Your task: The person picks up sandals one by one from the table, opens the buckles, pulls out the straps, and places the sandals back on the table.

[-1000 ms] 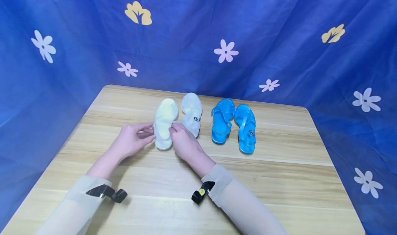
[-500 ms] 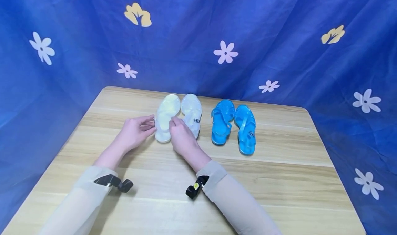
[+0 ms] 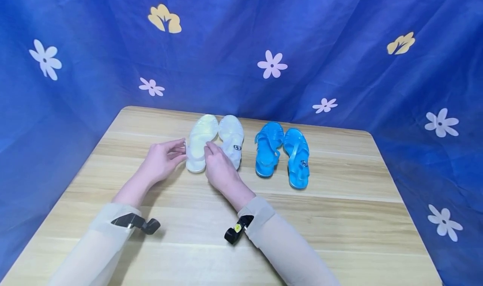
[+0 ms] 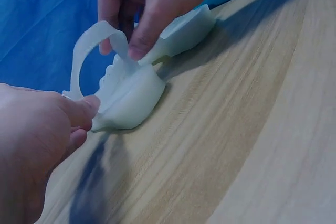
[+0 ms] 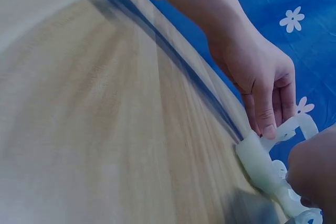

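Two white jelly sandals lie side by side at the far part of the table. My left hand [image 3: 164,162] pinches the outer side of the left white sandal [image 3: 202,131], near its buckle. My right hand [image 3: 223,170] pinches the inner side, its fingers on the ankle strap. In the left wrist view that strap [image 4: 79,61] arches up over the heel, between the two hands. The other white sandal [image 3: 231,128] has a dark buckle and is partly covered by my right hand. The toes of the pair are close together.
A pair of blue jelly sandals, one left [image 3: 269,141] and one right [image 3: 297,145], lies to the right of the white ones. A blue flowered cloth [image 3: 222,34] hangs behind the wooden table [image 3: 339,219] and along its sides.
Both hands have moved the left white sandal a little away from me and up to the other white one. Over the last half second it has hardly moved.
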Tool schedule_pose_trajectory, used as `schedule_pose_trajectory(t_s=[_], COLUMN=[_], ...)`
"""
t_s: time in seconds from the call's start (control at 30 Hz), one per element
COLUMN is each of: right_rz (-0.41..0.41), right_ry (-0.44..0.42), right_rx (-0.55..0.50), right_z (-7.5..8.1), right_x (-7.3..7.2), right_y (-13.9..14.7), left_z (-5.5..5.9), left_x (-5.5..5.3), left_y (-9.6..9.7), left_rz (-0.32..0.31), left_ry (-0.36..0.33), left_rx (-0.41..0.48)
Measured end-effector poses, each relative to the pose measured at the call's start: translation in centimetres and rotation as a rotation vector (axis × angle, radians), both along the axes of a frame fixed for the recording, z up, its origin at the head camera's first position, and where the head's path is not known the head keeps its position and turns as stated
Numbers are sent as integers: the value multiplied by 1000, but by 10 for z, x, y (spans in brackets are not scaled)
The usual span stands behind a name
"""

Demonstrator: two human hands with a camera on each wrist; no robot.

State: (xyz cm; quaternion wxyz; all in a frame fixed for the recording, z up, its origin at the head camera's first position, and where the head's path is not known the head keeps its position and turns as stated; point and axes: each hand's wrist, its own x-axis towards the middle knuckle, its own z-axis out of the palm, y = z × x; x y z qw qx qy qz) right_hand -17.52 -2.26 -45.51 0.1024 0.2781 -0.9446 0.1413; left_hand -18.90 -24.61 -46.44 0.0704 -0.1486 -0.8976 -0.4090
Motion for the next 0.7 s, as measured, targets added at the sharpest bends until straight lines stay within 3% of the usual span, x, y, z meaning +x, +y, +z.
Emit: schedule_pose_trajectory(t_s=[0.13, 0.27, 0.37, 0.57, 0.7], right_rz=[34, 112, 160, 207, 224], right_ry=[-38, -1, 19, 32, 14], right_rx=[-37, -95, -149, -220, -271], right_z=[-2, -4, -5, -8, -9], right_x=[12, 29, 42, 64, 71], right_y=[8, 28, 46, 76, 97], left_z=[0, 2, 5, 14, 18], left_x=[6, 17, 24, 34, 45], left_y=[-3, -3, -1, 5, 9], left_rz=[-38, -54, -55, -52, -51], left_ry=[-23, -26, 13, 159, 191], left_rx=[5, 17, -2, -114, -145])
